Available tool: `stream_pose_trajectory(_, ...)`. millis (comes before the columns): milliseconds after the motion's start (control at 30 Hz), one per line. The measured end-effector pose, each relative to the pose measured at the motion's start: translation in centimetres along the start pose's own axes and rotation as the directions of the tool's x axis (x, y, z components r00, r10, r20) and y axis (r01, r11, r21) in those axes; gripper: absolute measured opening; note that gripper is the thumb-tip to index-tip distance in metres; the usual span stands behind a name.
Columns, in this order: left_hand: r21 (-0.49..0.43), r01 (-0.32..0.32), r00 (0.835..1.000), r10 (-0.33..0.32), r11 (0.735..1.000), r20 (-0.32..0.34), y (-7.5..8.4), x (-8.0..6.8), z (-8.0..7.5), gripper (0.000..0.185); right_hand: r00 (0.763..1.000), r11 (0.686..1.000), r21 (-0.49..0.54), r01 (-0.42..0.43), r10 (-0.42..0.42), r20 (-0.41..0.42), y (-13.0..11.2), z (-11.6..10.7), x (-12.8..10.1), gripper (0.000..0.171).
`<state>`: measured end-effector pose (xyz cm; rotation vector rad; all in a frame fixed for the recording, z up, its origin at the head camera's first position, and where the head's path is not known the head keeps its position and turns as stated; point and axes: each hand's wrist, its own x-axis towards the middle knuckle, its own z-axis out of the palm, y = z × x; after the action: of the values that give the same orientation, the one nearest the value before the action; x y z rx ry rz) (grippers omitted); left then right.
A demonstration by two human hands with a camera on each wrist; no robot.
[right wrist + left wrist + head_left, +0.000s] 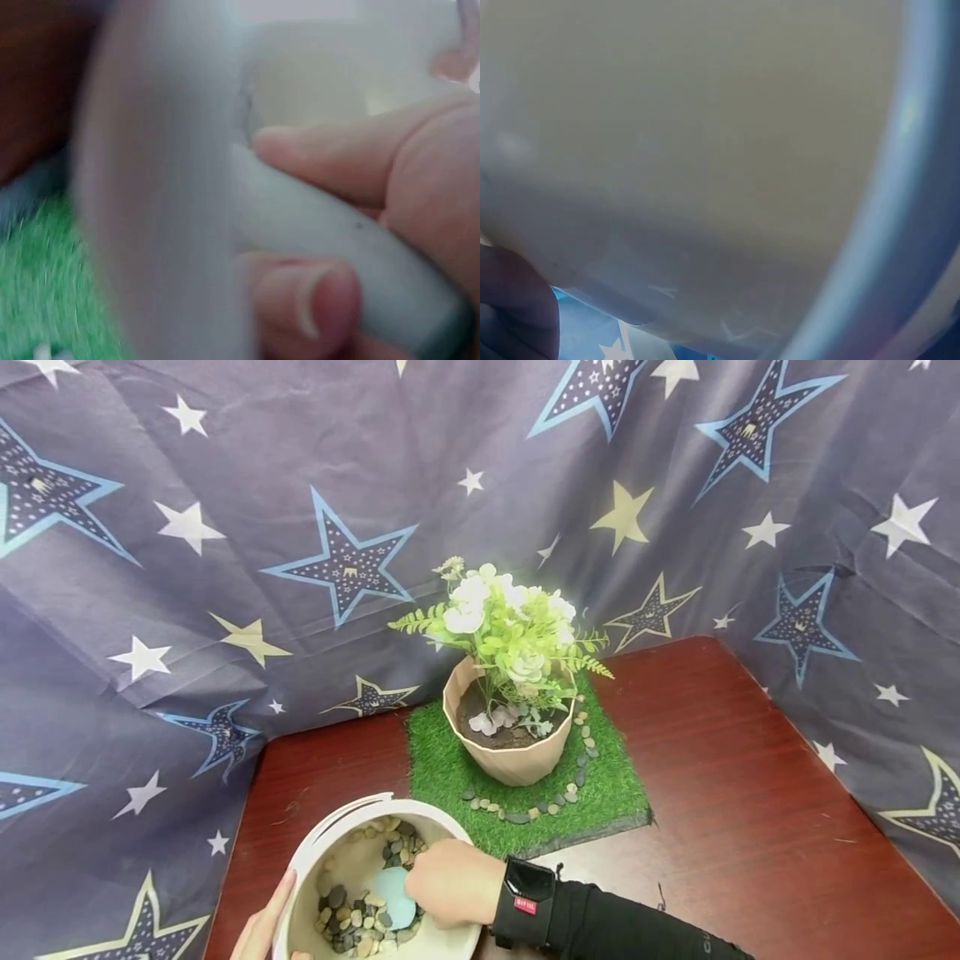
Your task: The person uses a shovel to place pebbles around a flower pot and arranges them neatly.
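Note:
A white bucket [442, 816] stands at the front of the table with grey, black and tan pebbles [356, 922] in its bottom. Inside it my right hand [452, 881] grips the pale handle [330, 232] of a small scoop, whose light blue blade [393, 897] lies among the pebbles. How much the blade carries cannot be made out. My left hand [262, 927] holds the bucket's near left side, one finger along the outside and a fingertip over the rim. The left wrist view is mostly filled by the blurred bucket wall [705, 135].
Behind the bucket, a beige pot [513, 766] of white flowers [517, 610] and ferns stands on a green turf mat [615, 785]. A curved row of pebbles [517, 817] lies along the pot's front and right. A star-patterned cloth [487, 518] hangs behind the reddish-brown table [750, 793].

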<state>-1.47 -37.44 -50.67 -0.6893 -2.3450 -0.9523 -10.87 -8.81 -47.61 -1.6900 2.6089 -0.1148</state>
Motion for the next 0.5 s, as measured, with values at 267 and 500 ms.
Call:
stream_pose_trajectory(267,0.164,0.220,0.971,-0.199,0.962,-0.136,5.5,1.9,0.8,0.089,1.000,0.973,0.230,-0.017,0.015,0.009,0.5,-0.4,-0.4,0.027)
stream_pose_trajectory(500,0.218,0.228,0.970,-0.204,0.949,-0.129,6.2,2.4,0.7,0.090,0.983,0.981,0.186,0.052,-0.018,-0.180,0.5,0.3,-1.5,0.018)
